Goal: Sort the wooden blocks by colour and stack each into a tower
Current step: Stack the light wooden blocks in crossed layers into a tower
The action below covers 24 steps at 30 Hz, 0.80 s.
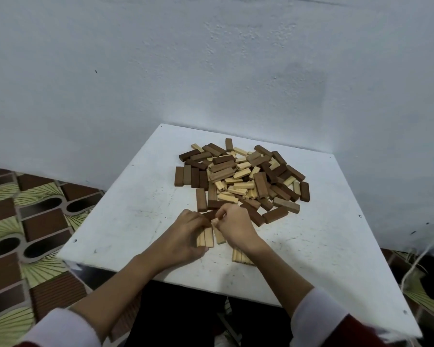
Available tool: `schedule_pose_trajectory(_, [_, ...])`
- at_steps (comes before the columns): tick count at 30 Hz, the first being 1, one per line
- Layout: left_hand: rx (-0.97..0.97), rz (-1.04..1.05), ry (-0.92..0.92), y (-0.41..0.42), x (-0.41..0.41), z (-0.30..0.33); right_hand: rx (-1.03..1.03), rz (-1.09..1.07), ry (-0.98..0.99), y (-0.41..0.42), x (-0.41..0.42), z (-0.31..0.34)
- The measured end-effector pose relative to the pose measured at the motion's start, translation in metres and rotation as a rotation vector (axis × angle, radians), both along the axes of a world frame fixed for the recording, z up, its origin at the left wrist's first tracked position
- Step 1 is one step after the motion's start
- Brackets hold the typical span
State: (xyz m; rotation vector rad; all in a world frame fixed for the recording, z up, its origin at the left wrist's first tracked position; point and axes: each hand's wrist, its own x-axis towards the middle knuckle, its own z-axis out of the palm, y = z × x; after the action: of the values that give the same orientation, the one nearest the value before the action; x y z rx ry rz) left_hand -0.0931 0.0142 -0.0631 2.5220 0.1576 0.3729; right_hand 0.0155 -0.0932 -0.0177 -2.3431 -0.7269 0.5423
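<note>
A heap of mixed wooden blocks (243, 179), dark brown and pale, lies on the far half of the white table (125, 216). In front of the heap my left hand (186, 236) holds two pale blocks (205, 237) that lie side by side. My right hand (233, 227) pinches a third pale block (218, 234) right next to them. A few more pale blocks (239, 256) lie side by side under my right wrist, partly hidden. A dark block (209, 214) sits just behind my fingers.
The table stands against a white wall (211, 71). Its left and near edges drop to a patterned tiled floor (15, 221). A thin cord (416, 261) hangs at the right edge. Bare tabletop lies left and right of my hands.
</note>
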Motion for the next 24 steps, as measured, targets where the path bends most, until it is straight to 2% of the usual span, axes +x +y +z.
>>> schedule_pose_trajectory(7, [0.005,0.042,-0.021,0.01,-0.001,0.002,-0.015,0.029,-0.048,0.005,-0.004,-0.004])
schedule_pose_trajectory(17, [-0.177,0.115,-0.004,0.007,-0.014,-0.006,0.014,0.007,-0.042,0.01,-0.008,-0.014])
schedule_pose_trajectory(24, [-0.217,0.141,-0.018,0.008,-0.01,-0.008,0.074,-0.003,-0.018,0.008,-0.011,-0.017])
